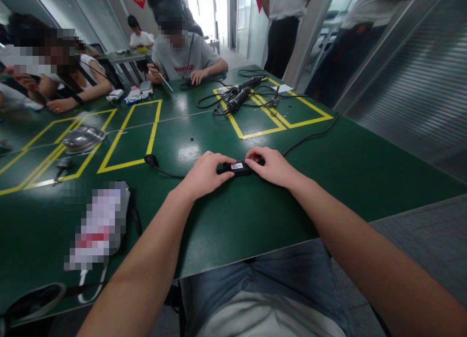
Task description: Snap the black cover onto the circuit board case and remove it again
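Note:
A small black power adapter [239, 167] with a white label lies on the green table in front of me. My left hand [209, 174] grips its left end between thumb and fingers. At its right end, the fingertips of my right hand [268, 166] close around the adapter where a cable joins; the exact joint is partly hidden by the fingers. One black cable [310, 136] runs from beyond my right hand toward the upper right. Left of my left hand, another cord [168, 173] leads to a round black plug [150, 160] lying on the table.
Black electric screwdrivers [239, 97] with coiled cables lie farther back among yellow tape outlines. A metal bowl-like part [83, 138] and a phone [100, 225] with a white cable are on the left. Across the table sits a person [186, 55] holding a thin rod; others sit or stand around.

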Motion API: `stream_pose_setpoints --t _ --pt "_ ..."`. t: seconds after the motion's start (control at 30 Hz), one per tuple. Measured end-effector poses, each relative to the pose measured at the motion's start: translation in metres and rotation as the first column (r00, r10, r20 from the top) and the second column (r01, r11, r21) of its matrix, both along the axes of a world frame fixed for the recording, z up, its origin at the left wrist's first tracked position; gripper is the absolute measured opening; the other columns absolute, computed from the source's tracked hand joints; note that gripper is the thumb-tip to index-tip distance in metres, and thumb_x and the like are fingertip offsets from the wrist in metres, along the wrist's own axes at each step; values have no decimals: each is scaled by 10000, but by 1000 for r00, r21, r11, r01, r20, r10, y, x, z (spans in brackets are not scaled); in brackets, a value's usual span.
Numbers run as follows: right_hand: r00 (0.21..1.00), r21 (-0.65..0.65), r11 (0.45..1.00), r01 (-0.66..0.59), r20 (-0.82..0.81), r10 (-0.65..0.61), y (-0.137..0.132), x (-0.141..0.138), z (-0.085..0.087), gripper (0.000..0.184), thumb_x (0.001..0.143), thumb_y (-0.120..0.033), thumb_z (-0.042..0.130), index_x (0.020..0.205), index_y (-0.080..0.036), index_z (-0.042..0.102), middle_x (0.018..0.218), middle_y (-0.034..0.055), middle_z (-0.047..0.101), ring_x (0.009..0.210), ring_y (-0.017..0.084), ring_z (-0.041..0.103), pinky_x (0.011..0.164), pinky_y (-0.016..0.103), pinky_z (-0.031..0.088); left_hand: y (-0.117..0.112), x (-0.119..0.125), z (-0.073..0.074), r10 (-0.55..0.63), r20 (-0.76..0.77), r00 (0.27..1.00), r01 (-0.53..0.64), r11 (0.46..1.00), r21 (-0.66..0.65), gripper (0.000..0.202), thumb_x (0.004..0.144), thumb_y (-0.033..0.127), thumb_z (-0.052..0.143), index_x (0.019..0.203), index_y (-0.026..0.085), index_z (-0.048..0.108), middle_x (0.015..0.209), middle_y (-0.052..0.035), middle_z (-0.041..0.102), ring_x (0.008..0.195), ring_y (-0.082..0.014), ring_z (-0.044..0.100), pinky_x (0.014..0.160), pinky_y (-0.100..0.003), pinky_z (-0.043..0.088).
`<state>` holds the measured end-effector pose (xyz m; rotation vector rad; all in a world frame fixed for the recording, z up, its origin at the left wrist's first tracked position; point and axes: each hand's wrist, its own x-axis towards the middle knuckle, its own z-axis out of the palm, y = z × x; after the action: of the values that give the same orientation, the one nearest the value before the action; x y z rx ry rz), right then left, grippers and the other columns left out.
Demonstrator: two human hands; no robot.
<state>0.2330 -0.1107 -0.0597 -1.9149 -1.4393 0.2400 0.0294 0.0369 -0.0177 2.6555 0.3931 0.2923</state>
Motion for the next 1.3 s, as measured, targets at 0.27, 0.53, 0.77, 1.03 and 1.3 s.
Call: stream_pose_setpoints --t 0.27,0.53,0.77,1.03,1.3 --pt "996 32 999 14 83 -17 -2 0 -1 128 980 -364 699 977 -265 780 971 80 792 990 312 663 925 469 501 -5 4 -3 -6 -12 1000 6 997 72 368 964 258 819 1330 227 808 1251 -98 843 1192 -328 726 1122 -503 558" --pt "999 35 999 24 31 -25 -2 -1 -1 145 982 -366 654 959 -261 751 911 71 773 919 290 671 882 440 521 -2 4 -8 57 44 997 -49 986 -158 385 937 233 824 1320 246 786 1239 -83 848 1134 -286 770 1084 -468 594" --pt "996 76 997 -2 -84 8 -5 5 1 75 936 -316 621 906 -257 657 866 35 737 818 238 655 810 380 522 8 6 -18 285 120 951 -262 949 -177 219 970 256 777 1162 229 675 1106 -72 803 1006 -258 753 963 -431 599" --pt "995 7 996 -92 -25 93 -10 1 8 89 802 -242 693 862 -263 632 822 21 712 785 226 634 764 364 510 9 -1 -10 228 88 970 -236 968 84 67 1001 240 684 1061 231 714 1228 -120 755 1130 -308 725 1051 -480 578" --pt "993 -31 992 -119 -20 119 -12 -3 14 120 867 -321 734 857 -265 628 843 22 718 788 223 638 754 357 486 -4 -6 4 93 -127 987 -75 987 140 51 995 276 670 1027 245 695 964 -72 777 880 -294 724 790 -412 540"
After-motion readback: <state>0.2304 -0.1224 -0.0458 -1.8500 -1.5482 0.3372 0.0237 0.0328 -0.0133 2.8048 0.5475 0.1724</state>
